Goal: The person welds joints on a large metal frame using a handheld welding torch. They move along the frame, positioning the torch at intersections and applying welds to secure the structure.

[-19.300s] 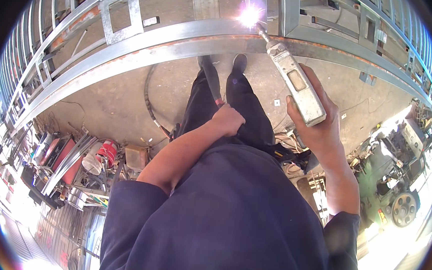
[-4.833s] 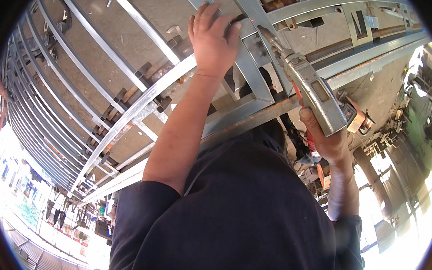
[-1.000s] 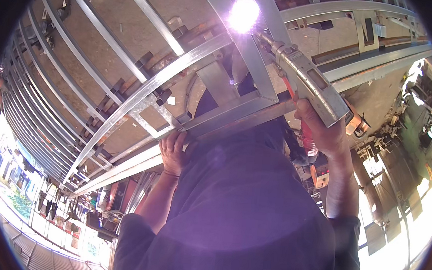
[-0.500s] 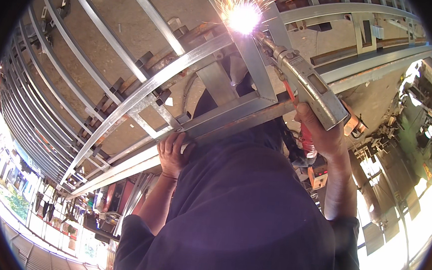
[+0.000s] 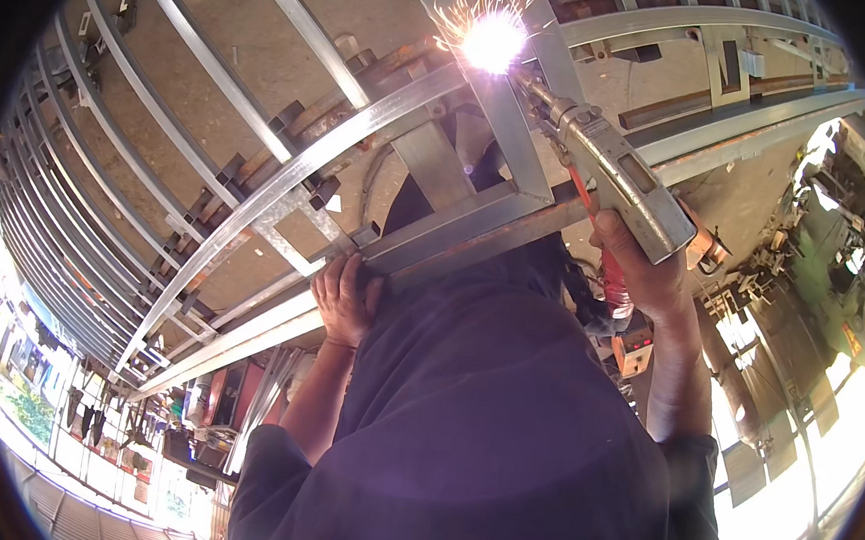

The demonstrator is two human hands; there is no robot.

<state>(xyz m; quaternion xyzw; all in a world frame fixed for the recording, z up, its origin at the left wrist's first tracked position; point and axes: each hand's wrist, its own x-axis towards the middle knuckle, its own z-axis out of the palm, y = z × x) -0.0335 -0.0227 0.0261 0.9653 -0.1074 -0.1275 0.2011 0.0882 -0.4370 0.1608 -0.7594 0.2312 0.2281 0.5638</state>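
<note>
Two bare hands are shown at a steel frame, with positions given relative to the welding torch. The torch is held by its near end in the right hand; the thumb is laid against the worn metal housing, while the other fingers are largely hidden and their spacing cannot be told. At the torch's nozzle end, a white arc glare is seen over a diagonal bar, and orange sparks are thrown outward; the point of contact is masked by the brightness. Left of the torch, the left hand is set on the front rail, its fingers narrowly spaced across the edge; whether the rail is gripped or merely touched cannot be told. A curved bar is placed left of the torch, with parallel bars ranged farther left. Below the torch, an orange box is partly shown.
</note>
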